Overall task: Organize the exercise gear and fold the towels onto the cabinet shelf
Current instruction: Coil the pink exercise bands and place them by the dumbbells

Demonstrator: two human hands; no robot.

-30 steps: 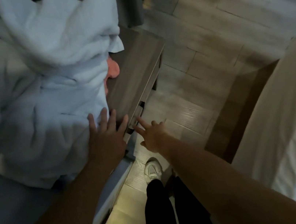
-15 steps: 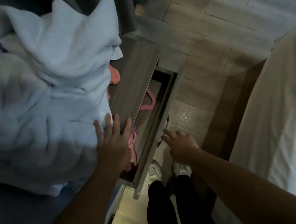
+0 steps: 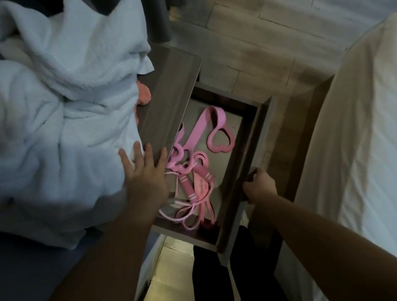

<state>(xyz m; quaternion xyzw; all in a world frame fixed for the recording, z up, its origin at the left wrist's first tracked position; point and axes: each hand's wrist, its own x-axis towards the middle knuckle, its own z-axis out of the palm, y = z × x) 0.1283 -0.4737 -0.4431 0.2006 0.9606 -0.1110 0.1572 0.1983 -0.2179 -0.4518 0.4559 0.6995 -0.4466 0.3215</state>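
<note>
A grey wooden cabinet [image 3: 170, 87] stands below me with its drawer [image 3: 242, 159] pulled out. Inside the drawer lie pink resistance bands [image 3: 210, 122] and a tangle of pink loops and handles [image 3: 193, 192]. My right hand [image 3: 258, 187] grips the drawer's front panel. My left hand [image 3: 146, 176] rests flat, fingers spread, on the cabinet top's edge against a heap of crumpled white towels [image 3: 52, 107]. A pink item [image 3: 144, 95] peeks from under the towels.
A bed with a white sheet [image 3: 376, 139] lies close on the right. Wood-look floor tiles [image 3: 253, 39] stretch beyond the cabinet. My dark-trousered legs [image 3: 212, 285] stand in the narrow gap below the drawer. A dark curtain [image 3: 158, 7] hangs behind.
My right hand took hold of the drawer front and pulled the drawer out, uncovering the pink bands. My left hand stayed on the cabinet top by the towels.
</note>
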